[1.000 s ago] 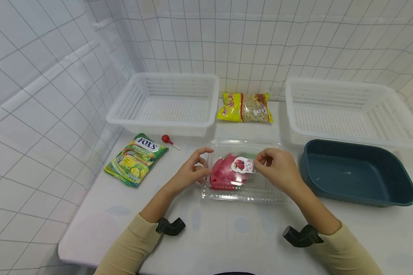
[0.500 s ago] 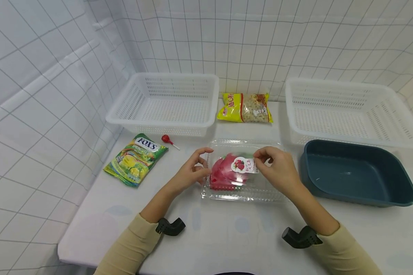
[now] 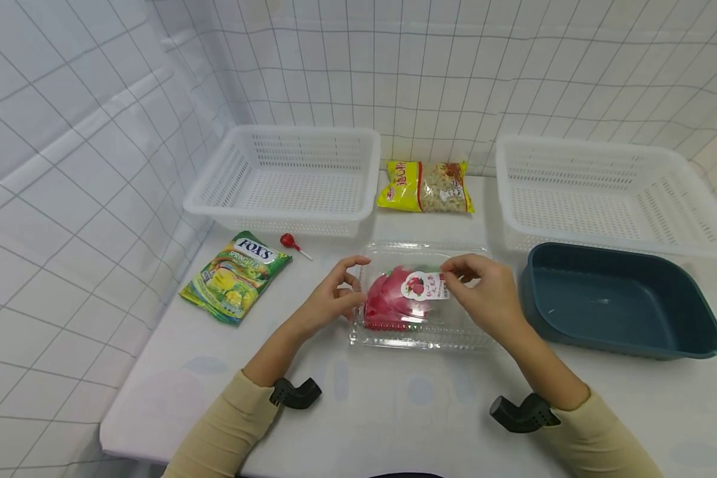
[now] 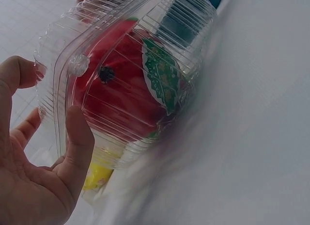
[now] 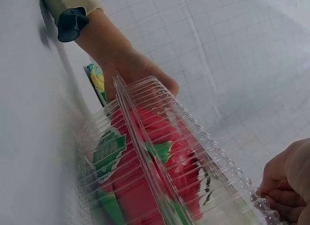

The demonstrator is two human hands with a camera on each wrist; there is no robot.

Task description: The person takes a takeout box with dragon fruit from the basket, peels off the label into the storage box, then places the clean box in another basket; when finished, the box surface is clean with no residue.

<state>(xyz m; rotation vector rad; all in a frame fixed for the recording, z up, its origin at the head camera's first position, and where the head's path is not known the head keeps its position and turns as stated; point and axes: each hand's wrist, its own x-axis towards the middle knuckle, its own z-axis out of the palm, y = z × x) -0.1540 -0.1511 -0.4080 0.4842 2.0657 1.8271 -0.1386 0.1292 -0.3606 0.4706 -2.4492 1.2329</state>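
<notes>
A clear plastic clamshell box (image 3: 418, 337) lies in the middle of the table, with red dragon fruit (image 3: 387, 302) inside. My left hand (image 3: 332, 295) grips the box's left side, thumb and fingers curled at its edge; the left wrist view shows the thumb (image 4: 79, 137) against the wall. On the lid sits a white sticker label (image 3: 433, 286) with a fruit picture. My right hand (image 3: 482, 292) pinches this label at its right end with thumb and forefinger. A green leaf-shaped sticker (image 4: 161, 74) shows on the fruit.
Two white baskets (image 3: 283, 217) (image 3: 609, 247) stand at the back, with a yellow snack bag (image 3: 425, 187) between them. A dark teal tub (image 3: 621, 299) is at right. Left lie a green FOX'S candy bag (image 3: 234, 279) and a red lollipop (image 3: 288, 241).
My right hand has shifted slightly away from me along the label, and more of the label's right end shows. The left hand and the box have stayed in place.
</notes>
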